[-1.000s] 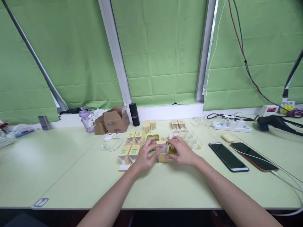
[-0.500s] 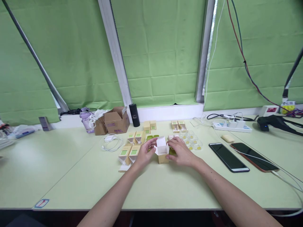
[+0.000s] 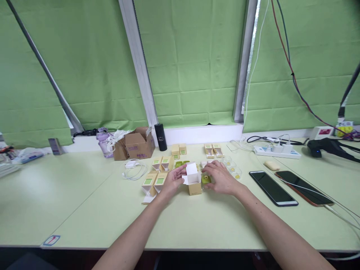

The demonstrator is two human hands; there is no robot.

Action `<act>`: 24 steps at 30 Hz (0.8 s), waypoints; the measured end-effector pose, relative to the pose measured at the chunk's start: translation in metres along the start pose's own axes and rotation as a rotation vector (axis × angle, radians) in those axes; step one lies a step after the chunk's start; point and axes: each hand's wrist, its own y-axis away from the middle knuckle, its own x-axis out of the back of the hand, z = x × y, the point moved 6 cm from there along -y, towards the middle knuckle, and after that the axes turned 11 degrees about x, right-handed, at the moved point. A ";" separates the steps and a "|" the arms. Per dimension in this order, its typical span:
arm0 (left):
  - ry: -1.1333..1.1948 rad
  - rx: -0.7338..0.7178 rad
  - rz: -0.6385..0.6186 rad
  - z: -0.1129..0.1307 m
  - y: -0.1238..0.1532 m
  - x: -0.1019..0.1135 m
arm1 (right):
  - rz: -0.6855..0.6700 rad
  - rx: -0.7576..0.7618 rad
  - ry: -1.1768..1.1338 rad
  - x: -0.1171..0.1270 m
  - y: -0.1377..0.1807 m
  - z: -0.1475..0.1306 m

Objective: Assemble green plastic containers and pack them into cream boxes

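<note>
A small kraft cardboard box (image 3: 195, 188) stands upright on the table in front of me, its white-lined lid raised and side flaps spread. My left hand (image 3: 174, 180) holds the box at its left side, fingers behind the lid and thumb near the flap. Just right of the box, my right hand (image 3: 221, 177) has its fingers closed round a small green square piece (image 3: 206, 180) with a yellowish centre. Behind my right hand lie clear plastic cups (image 3: 233, 170) with yellow bottoms. More green pieces (image 3: 179, 164) sit behind the box, partly hidden.
Several kraft boxes with green-windowed fronts (image 3: 159, 180) stand to the left, others (image 3: 213, 150) farther back. A brown carton (image 3: 139, 143), a black bottle (image 3: 160, 137) and a purple bottle (image 3: 104, 143) line the back. Two phones (image 3: 272, 188), a power strip (image 3: 277, 150) and cables lie right.
My right hand has let go of the box's right side and moved slightly right to the green piece. My left hand stays at the box.
</note>
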 end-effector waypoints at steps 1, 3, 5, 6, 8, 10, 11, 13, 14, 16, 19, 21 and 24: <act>-0.003 0.001 0.006 0.000 0.000 0.001 | -0.007 -0.012 0.018 0.002 0.001 0.003; -0.012 -0.003 0.016 -0.001 0.000 0.002 | -0.028 -0.023 0.031 0.002 0.002 0.008; -0.021 -0.011 0.020 -0.001 0.000 0.003 | -0.044 -0.019 0.039 0.001 0.002 0.009; -0.025 -0.015 0.021 -0.001 0.000 0.003 | -0.049 -0.015 0.046 0.001 0.002 0.009; -0.030 -0.017 0.020 -0.001 0.000 0.003 | -0.052 -0.011 0.064 0.000 0.002 0.007; -0.032 -0.014 0.019 -0.001 0.000 0.002 | -0.050 -0.012 0.071 0.002 0.001 0.006; -0.033 -0.012 0.020 -0.001 0.000 0.002 | -0.041 -0.016 0.071 0.004 0.001 0.007; -0.038 -0.012 0.026 0.000 0.001 0.002 | 0.007 -0.036 0.069 0.012 0.002 0.010; -0.043 -0.014 0.030 0.001 0.002 0.002 | 0.047 -0.050 0.068 0.017 0.002 0.013; -0.053 -0.018 0.032 0.002 0.003 0.002 | 0.157 -0.075 0.059 0.027 0.004 0.021; -0.062 -0.018 0.021 0.003 0.003 0.002 | 0.378 -0.080 -0.027 0.038 0.006 0.029; -0.060 -0.019 0.018 0.002 0.002 0.002 | 0.515 -0.050 -0.143 0.040 0.008 0.029; -0.054 -0.026 0.015 0.001 0.001 0.003 | 0.622 0.005 -0.310 0.037 0.007 0.021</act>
